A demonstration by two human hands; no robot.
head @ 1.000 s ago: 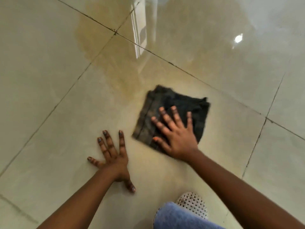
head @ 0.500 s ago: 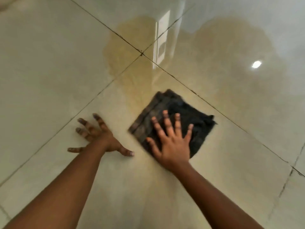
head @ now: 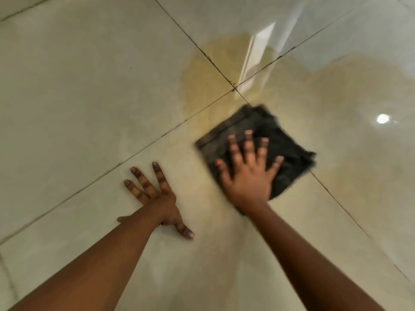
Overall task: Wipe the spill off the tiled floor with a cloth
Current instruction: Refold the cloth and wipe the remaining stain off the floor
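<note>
Right hand (head: pixel 247 176), fingers spread flat, presses the dark folded cloth (head: pixel 258 144) on the floor; cloth has slid further into the yellowish spill (head: pixel 208 86), its far corner now just short of the grout-line crossing (head: pixel 234 89). Left hand (head: pixel 157 198), fingers splayed open again after lifting half a second ago, lies flat on the tile (head: pixel 89 97) left of the cloth, gripping nothing.

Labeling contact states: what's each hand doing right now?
Left hand: open, flat on the tiled floor, holding nothing.
Right hand: open, palm pressing the dark cloth.
</note>
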